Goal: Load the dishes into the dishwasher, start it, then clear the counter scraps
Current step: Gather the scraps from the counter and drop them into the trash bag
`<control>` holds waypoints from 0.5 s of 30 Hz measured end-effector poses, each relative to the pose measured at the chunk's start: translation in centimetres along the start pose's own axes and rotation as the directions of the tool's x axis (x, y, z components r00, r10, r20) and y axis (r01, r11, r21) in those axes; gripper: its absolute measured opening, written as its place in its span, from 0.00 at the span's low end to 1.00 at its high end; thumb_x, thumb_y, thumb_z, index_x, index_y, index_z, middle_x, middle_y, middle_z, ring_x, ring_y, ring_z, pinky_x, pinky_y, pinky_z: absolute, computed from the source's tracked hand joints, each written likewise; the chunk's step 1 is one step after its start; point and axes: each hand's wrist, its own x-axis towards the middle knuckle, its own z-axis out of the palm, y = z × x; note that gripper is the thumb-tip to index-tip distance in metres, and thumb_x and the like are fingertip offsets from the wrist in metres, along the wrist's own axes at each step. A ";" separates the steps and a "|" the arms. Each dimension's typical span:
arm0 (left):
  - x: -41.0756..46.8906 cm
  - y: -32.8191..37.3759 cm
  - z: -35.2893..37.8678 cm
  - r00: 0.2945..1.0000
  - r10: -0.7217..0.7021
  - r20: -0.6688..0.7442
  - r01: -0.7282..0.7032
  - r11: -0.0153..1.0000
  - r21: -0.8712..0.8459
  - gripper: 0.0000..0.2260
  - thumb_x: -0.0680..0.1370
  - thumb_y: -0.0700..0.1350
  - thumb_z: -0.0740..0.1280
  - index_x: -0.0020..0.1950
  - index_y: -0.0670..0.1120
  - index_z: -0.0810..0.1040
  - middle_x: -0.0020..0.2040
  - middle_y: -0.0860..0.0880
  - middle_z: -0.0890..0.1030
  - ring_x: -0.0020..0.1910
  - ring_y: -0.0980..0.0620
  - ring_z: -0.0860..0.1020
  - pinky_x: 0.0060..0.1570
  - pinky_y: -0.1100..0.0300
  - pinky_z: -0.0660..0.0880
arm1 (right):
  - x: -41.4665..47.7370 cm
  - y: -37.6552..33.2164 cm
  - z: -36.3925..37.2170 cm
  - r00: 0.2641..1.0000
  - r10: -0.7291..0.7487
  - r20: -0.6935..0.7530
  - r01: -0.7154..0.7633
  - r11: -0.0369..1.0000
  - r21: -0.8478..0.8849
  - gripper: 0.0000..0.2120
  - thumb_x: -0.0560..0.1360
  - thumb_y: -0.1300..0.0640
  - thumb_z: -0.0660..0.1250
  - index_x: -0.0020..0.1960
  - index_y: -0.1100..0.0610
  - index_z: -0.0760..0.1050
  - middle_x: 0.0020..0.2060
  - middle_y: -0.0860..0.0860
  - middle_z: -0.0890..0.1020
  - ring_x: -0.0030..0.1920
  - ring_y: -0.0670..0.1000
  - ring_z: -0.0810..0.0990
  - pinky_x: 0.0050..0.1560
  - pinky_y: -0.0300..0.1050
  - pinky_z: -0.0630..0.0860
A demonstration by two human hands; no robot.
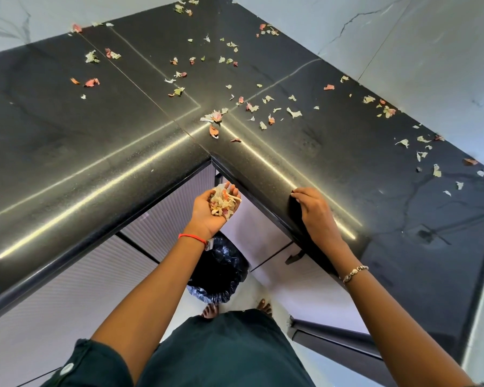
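The left hand [207, 215] cups a heaped handful of scraps [224, 201] just off the counter's [67, 141] near corner, above the bin [218, 275], so any tilt could spill them onto the floor, while the right hand [316, 212] rests flat-fingered on the edge, loose scraps [215, 116] lying farther back

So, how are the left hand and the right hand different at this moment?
The left hand is palm up, cupped around a pile of scraps; the right hand lies palm down on the counter edge, holding nothing visible. The left hand is off the counter, above the bin; the right hand touches the counter. The left wrist has a red thread, the right a beaded bracelet. Both hands are bare.
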 end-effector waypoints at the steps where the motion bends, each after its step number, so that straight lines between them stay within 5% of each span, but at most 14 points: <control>1: 0.0 -0.1 -0.1 1.000 -0.001 0.004 0.001 1.000 0.003 0.16 0.81 0.43 0.52 0.51 0.37 0.77 0.40 0.42 0.82 0.36 0.47 0.82 0.38 0.55 0.80 | -0.4 0.1 0.0 1.000 0.002 -0.001 -0.002 1.000 0.008 0.12 0.76 0.71 0.62 0.58 0.68 0.76 0.56 0.61 0.79 0.58 0.57 0.77 0.64 0.44 0.71; 8: -0.2 -0.7 -0.8 1.000 -0.011 -0.008 0.011 0.999 0.041 0.16 0.81 0.42 0.52 0.51 0.37 0.77 0.38 0.41 0.83 0.34 0.46 0.83 0.36 0.54 0.81 | -2.9 0.3 -0.3 0.997 0.011 0.074 -0.013 0.999 0.030 0.16 0.78 0.68 0.60 0.65 0.66 0.71 0.65 0.58 0.73 0.68 0.55 0.70 0.71 0.47 0.64; 15: -0.7 -1.5 -0.8 1.000 -0.029 0.010 0.028 0.998 0.056 0.16 0.81 0.43 0.52 0.51 0.38 0.77 0.39 0.42 0.84 0.35 0.46 0.83 0.37 0.54 0.81 | -5.3 0.4 -0.2 0.998 0.062 -0.015 -0.063 0.996 -0.063 0.16 0.71 0.75 0.65 0.58 0.68 0.76 0.56 0.61 0.79 0.58 0.58 0.78 0.64 0.46 0.72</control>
